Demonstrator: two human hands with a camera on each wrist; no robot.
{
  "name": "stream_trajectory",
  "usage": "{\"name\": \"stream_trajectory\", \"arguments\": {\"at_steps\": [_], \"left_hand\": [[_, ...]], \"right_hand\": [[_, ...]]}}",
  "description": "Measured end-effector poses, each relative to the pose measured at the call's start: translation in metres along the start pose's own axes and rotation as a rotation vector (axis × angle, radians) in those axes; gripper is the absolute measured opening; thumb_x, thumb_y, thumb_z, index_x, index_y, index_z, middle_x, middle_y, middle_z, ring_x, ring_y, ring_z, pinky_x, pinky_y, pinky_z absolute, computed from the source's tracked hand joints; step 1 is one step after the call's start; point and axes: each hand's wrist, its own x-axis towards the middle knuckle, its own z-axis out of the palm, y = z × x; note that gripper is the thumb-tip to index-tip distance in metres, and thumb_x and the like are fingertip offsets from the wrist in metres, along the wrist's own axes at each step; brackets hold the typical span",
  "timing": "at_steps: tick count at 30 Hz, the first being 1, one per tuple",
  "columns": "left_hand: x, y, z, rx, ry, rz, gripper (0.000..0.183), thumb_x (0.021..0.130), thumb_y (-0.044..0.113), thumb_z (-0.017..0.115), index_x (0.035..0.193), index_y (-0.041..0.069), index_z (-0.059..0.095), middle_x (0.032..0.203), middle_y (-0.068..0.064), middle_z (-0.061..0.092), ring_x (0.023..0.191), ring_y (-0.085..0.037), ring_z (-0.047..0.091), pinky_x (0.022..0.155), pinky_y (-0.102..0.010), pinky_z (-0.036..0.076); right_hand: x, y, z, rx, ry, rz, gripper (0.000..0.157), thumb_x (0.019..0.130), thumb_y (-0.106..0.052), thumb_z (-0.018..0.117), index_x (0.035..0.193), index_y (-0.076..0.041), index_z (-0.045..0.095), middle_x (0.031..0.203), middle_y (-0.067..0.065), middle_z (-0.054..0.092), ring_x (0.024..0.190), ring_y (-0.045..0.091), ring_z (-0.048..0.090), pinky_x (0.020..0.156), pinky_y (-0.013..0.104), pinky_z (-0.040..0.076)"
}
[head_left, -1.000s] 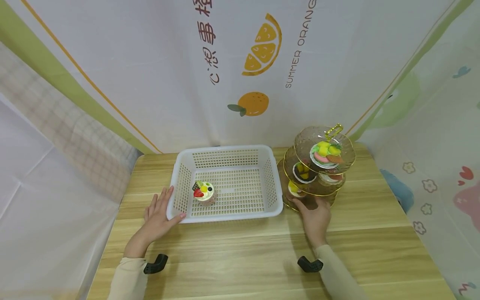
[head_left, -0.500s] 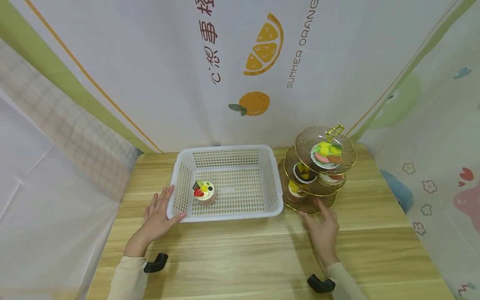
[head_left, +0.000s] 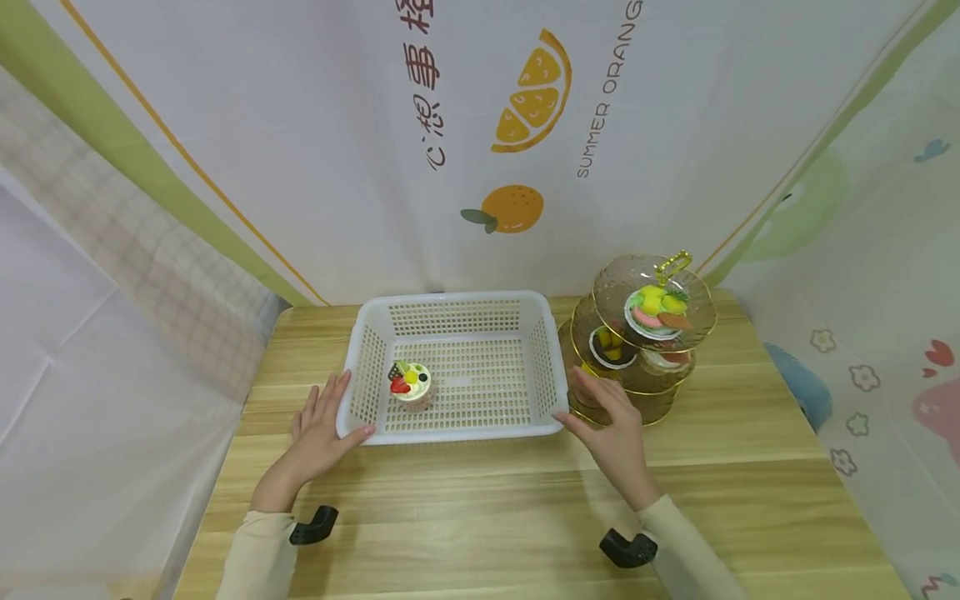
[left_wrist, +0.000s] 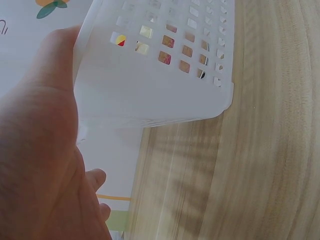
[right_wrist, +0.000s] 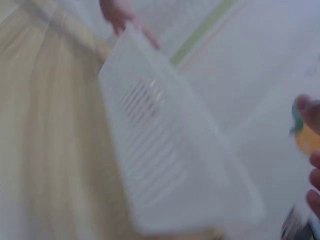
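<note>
A white plastic basket (head_left: 450, 433) with a slotted base sits on the table. Inside it, on the left, stands a toy cupcake (head_left: 411, 383) topped with fruit. My left hand (head_left: 318, 429) rests against the basket's front left corner, thumb on the rim and fingers spread along the side. At the opposite front corner is my right hand (head_left: 617, 429), holding nothing, its thumb at the rim and its fingers extended beside the lower tiers of a stand. The right wrist view is blurred but shows that hand's fingertips (right_wrist: 311, 115) off the basket wall.
Right of the basket stands a three-tier stand (head_left: 697, 312) with gold rims. A fruit-topped toy cake (head_left: 654, 312) sits on its top tier, a dark one (head_left: 612, 348) lower. Hanging cloth (head_left: 337, 208) closes off the back of the wooden table (head_left: 480, 517).
My right hand has drawn back from the stand's bottom tier and moved left to the basket's front right corner. My left hand stays at its corner.
</note>
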Motion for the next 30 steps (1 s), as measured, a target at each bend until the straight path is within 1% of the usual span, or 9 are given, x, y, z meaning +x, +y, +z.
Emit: {"name": "stream_trajectory", "arguments": {"at_steps": [4, 8, 12, 15, 17, 21, 24, 28, 30], "left_hand": [[0.0, 0.0, 0.0, -0.003, -0.002, -0.001, 0.097, 0.095, 0.046, 0.066, 0.164, 0.016, 0.004, 0.164, -0.03, 0.0, 0.144, -0.059, -0.007, 0.101, -0.08, -0.004], [0.001, -0.002, 0.001, 0.0, -0.007, 0.0, 0.098, 0.096, 0.047, 0.065, 0.165, 0.017, 0.002, 0.164, -0.03, 0.0, 0.144, -0.059, -0.007, 0.101, -0.08, -0.004], [0.001, -0.002, 0.002, -0.001, -0.005, 0.003, 0.098, 0.096, 0.047, 0.065, 0.165, 0.018, 0.002, 0.164, -0.03, -0.001, 0.143, -0.059, -0.007, 0.101, -0.081, -0.003], [0.001, -0.002, 0.001, 0.0, -0.004, 0.002, 0.098, 0.096, 0.047, 0.065, 0.165, 0.018, 0.002, 0.164, -0.029, -0.001, 0.144, -0.059, -0.008, 0.101, -0.08, -0.004], [0.001, -0.002, 0.0, -0.003, -0.006, 0.001, 0.097, 0.096, 0.047, 0.065, 0.164, 0.018, 0.002, 0.165, -0.029, -0.001, 0.144, -0.059, -0.008, 0.102, -0.08, -0.004], [0.001, -0.002, 0.001, -0.01, -0.001, 0.005, 0.097, 0.096, 0.046, 0.065, 0.164, 0.017, 0.003, 0.164, -0.03, 0.0, 0.143, -0.059, -0.008, 0.101, -0.08, -0.005], [0.002, -0.006, 0.004, -0.013, 0.015, 0.028, 0.096, 0.096, 0.047, 0.064, 0.165, 0.02, 0.003, 0.164, -0.03, 0.0, 0.143, -0.06, -0.008, 0.101, -0.08, -0.005], [0.004, -0.007, 0.006, -0.015, 0.027, 0.042, 0.097, 0.096, 0.049, 0.064, 0.165, 0.021, 0.002, 0.164, -0.031, 0.002, 0.143, -0.06, -0.007, 0.101, -0.08, -0.004], [0.002, -0.004, 0.004, -0.019, 0.023, 0.03, 0.099, 0.095, 0.048, 0.066, 0.165, 0.02, 0.003, 0.164, -0.031, 0.002, 0.143, -0.059, -0.007, 0.102, -0.079, -0.003]], "right_hand": [[0.039, -0.018, 0.021, 0.011, -0.161, -0.057, 0.075, 0.072, -0.003, 0.092, 0.141, -0.003, 0.06, 0.136, 0.005, 0.063, 0.116, 0.024, 0.057, 0.096, 0.031, 0.046], [0.075, -0.029, 0.049, 0.036, -0.305, -0.092, 0.08, 0.075, -0.013, 0.092, 0.146, -0.005, 0.055, 0.143, 0.003, 0.058, 0.123, 0.023, 0.056, 0.101, 0.041, 0.045], [0.105, -0.034, 0.081, 0.033, -0.464, -0.046, 0.084, 0.078, -0.025, 0.091, 0.15, -0.01, 0.051, 0.147, 0.001, 0.055, 0.125, 0.02, 0.054, 0.102, 0.042, 0.045], [0.123, -0.033, 0.106, -0.004, -0.591, 0.005, 0.084, 0.08, -0.028, 0.089, 0.152, -0.013, 0.049, 0.149, 0.0, 0.053, 0.128, 0.019, 0.052, 0.105, 0.038, 0.043], [0.132, -0.027, 0.122, -0.043, -0.676, 0.018, 0.083, 0.081, -0.028, 0.088, 0.152, -0.013, 0.049, 0.15, 0.001, 0.052, 0.132, 0.02, 0.05, 0.108, 0.037, 0.038], [0.141, -0.01, 0.152, -0.142, -0.824, -0.013, 0.081, 0.081, -0.031, 0.088, 0.151, -0.015, 0.05, 0.15, 0.0, 0.051, 0.136, 0.018, 0.047, 0.113, 0.036, 0.031], [0.144, 0.001, 0.167, -0.181, -0.919, 0.003, 0.082, 0.08, -0.033, 0.089, 0.151, -0.017, 0.052, 0.149, -0.001, 0.052, 0.134, 0.018, 0.049, 0.112, 0.036, 0.033], [0.142, 0.012, 0.181, -0.177, -1.003, 0.054, 0.084, 0.077, -0.032, 0.09, 0.149, -0.014, 0.053, 0.148, 0.0, 0.053, 0.133, 0.02, 0.051, 0.112, 0.035, 0.033], [0.14, 0.016, 0.187, -0.18, -1.031, 0.077, 0.084, 0.076, -0.032, 0.091, 0.149, -0.014, 0.054, 0.147, -0.001, 0.054, 0.132, 0.02, 0.052, 0.114, 0.036, 0.031]]}}
